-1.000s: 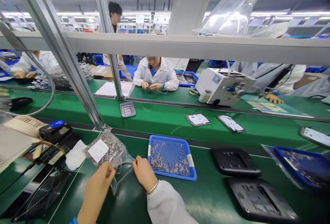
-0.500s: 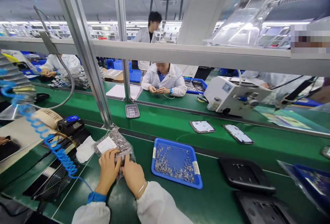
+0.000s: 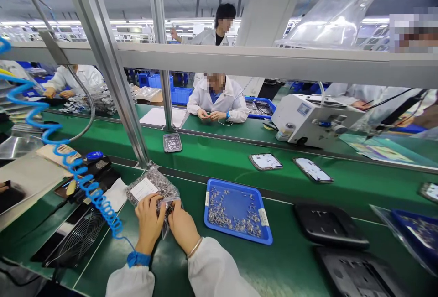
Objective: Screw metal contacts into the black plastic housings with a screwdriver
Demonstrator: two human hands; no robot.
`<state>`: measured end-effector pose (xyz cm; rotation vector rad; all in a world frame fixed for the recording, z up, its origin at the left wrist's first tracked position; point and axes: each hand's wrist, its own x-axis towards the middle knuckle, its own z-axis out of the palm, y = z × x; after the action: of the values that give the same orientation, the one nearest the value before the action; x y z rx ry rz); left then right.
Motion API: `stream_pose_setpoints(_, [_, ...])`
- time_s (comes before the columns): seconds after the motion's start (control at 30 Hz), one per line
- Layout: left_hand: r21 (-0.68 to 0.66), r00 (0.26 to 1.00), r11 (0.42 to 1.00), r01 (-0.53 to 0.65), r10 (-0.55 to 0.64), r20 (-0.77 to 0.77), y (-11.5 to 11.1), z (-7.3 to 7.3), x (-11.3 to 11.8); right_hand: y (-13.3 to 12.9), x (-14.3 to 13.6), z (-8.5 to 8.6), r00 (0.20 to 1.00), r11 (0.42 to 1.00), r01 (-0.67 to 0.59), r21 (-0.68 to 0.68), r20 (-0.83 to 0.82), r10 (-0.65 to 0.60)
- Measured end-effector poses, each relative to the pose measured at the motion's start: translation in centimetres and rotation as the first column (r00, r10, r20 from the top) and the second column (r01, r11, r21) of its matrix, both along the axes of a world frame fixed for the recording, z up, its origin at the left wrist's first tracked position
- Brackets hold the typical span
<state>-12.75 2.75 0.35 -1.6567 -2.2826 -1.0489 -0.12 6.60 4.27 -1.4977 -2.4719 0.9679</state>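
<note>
A clear plastic bag full of small metal parts lies on the green bench, with a white label on its upper side. My left hand lies over its near left part, fingers bent around the plastic. At the bag's near edge, my right hand pinches the plastic close beside the left one. The fingertips are partly hidden. A blue wrist strap with a coiled blue cord is on my left wrist. To the right of my hands stands a blue tray of loose small metal parts, touched by neither hand.
Black plastic housings lie at the right, near another blue tray. Panels sit on the green belt beyond. A metal post rises behind the bag. A fan is at left. Co-workers sit across the line.
Both hands keep hold of the bag's near edge and have shifted slightly right in view. The camera view has tilted a little. The standing person in the back has moved right, one arm raised.
</note>
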Motion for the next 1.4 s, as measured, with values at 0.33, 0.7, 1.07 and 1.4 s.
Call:
stream_pose_setpoints(0.33, [0.016, 0.999, 0.999, -0.04, 0.04, -0.026, 0.6, -0.4, 0.8, -0.1, -0.6, -0.4, 0.998, 0.999, 0.045, -0.008, 0.042, -0.045])
stream_pose_setpoints(0.7, [0.086, 0.998, 0.995, 0.052, -0.055, 0.033, 1.4, -1.9, -0.4, 0.7, -0.8, -0.7, 0.999, 0.998, -0.033, 0.062, 0.006, 0.033])
stream_pose_setpoints(1.07, [0.031, 0.99, 0.998, -0.053, 0.057, -0.132, 3.0, -1.1, -3.6, 1.3, -3.9, -0.1, 0.995, 0.983, -0.086, 0.16, 0.059, 0.078])
stream_pose_setpoints(1.4, [-0.059, 0.994, 0.998, -0.019, 0.013, -0.111, 2.5, 1.8, -1.5, 0.1, -0.6, 0.9, 0.998, 0.973, 0.057, 0.225, 0.0, -0.059])
